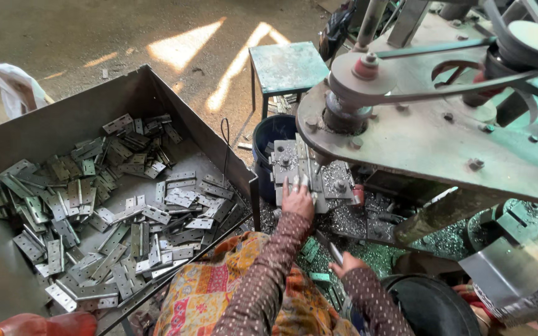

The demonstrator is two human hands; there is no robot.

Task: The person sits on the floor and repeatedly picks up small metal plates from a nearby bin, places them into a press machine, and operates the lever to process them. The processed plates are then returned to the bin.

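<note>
A: Left hand (297, 200) is flat on the steel fixture block (309, 171) under the machine head, fingers spread, holding nothing, just pressing on the part seated there. I can't make out that part itself.

B: Right hand?

A: Right hand (345, 264) sits low by the lap, closed on a thin metal piece (335, 253), looks like a hinge leaf or a pin. Too small to say which.

B: Risks?

A: My read: fingers are right beside the spindle zone. The belt (443, 92) and pulley (362, 78) above run unguarded. Loose patterned sleeve (269, 261) near that drive could snag. Swarf (344, 218) all around the fixture, so cuts are likely with bare skin.

B: Stock?

A: Butt hinges (113, 205), flat rectangular, grey-silver with rows of screw holes, some with a greenish tint. Heaped loose in the big sheet-metal bin (175, 102) on the person's left, lying every which way, some folded, some open. Sharp edges probable.

B: Anything else nearby?

A: Dark blue bucket (269, 134) just behind the fixture, small green stool (287, 65) further back on the floor.
</note>
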